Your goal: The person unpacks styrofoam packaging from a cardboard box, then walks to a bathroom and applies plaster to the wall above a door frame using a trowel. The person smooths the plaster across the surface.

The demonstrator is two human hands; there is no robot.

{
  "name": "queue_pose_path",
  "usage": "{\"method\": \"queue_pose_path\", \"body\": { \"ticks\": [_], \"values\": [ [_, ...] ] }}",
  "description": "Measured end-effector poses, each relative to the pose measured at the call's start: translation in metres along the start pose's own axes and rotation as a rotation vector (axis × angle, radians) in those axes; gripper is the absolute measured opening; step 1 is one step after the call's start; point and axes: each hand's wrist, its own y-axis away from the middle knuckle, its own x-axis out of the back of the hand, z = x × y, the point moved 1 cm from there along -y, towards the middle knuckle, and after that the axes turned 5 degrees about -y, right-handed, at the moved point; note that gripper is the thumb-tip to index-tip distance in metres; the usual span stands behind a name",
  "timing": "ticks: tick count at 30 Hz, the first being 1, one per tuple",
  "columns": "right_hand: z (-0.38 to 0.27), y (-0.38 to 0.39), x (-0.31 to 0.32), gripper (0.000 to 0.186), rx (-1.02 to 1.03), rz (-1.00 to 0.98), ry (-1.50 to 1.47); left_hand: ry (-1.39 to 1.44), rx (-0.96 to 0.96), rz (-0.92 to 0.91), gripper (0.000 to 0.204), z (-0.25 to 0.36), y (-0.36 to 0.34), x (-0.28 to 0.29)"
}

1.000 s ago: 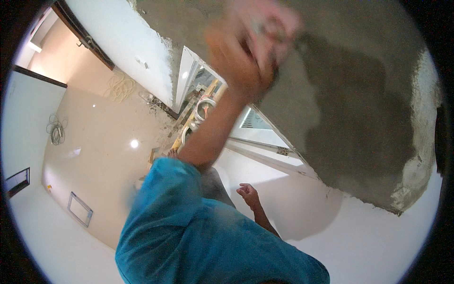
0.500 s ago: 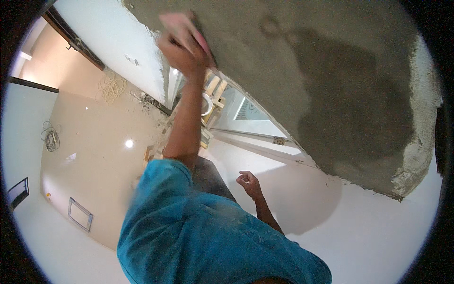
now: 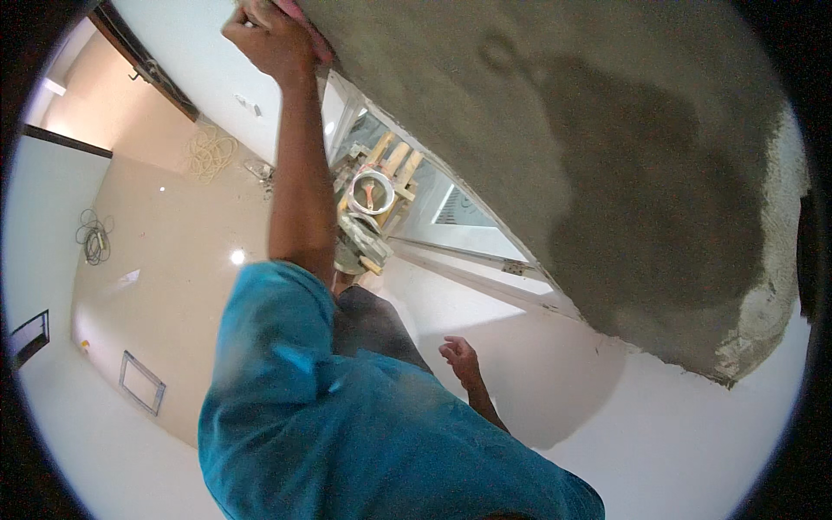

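Left hand (image 3: 276,45): raised at the upper left on an outstretched bare arm, partly cut off by the upper edge of the view.
Left grip: fingers curled round the pink pad; how hard they squeeze, I cannot tell.
Pink pad (image 3: 314,33): in the left hand, by the left border of the plaster, thin edge showing; whether it touches the surface, I cannot tell.
Plaster (image 3: 433,78): grey-brown, filling the upper right, with ragged edges and a pale rough strip at the far right.
Shadow (image 3: 659,199): dark, across the right part of the plaster.
Right hand (image 3: 459,357): low, in front of the white wall (image 3: 555,373), well apart from the plaster.
Right fingers: loosely bent; whether thumb and forefinger meet, I cannot tell.
Bucket (image 3: 392,192): white, round, beside wooden planks (image 3: 405,165), seen past the plaster's lower edge.
Brush (image 3: 370,195): inside the bucket, handle reddish.
Clothing: blue shirt (image 3: 390,433), dusty at the sleeve; dark trousers (image 3: 373,325).
Floor (image 3: 186,234): beige, with a pale rope (image 3: 210,154) coiled near the door (image 3: 147,65), a dark cable (image 3: 94,236) coiled farther left, and a small rectangular frame (image 3: 143,383) lower down.
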Motion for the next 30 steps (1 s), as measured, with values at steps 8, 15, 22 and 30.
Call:
{"method": "queue_pose_path", "body": {
  "ticks": [8, 15, 22, 30],
  "values": [
    [-0.052, -0.034, 0.004, 0.048, 0.155, -0.094, 0.144, 0.313, -0.303, -0.235, 0.039, -0.004, 0.159, 0.024],
    [-0.042, -0.019, 0.019, 0.042, 0.024, 0.030, 0.050, -0.068, -0.101, -0.015, 0.050, 0.073, -0.014, 0.023],
    [-0.040, -0.027, 0.014, 0.042, 0.125, -0.040, 0.203, 0.043, -0.113, 0.147, 0.038, 0.062, 0.058, 0.013],
    [-0.050, -0.032, 0.010, 0.044, 0.092, -0.109, 0.154, 0.101, -0.337, 0.355, 0.042, 0.130, 0.048, -0.005]
  ]
}}
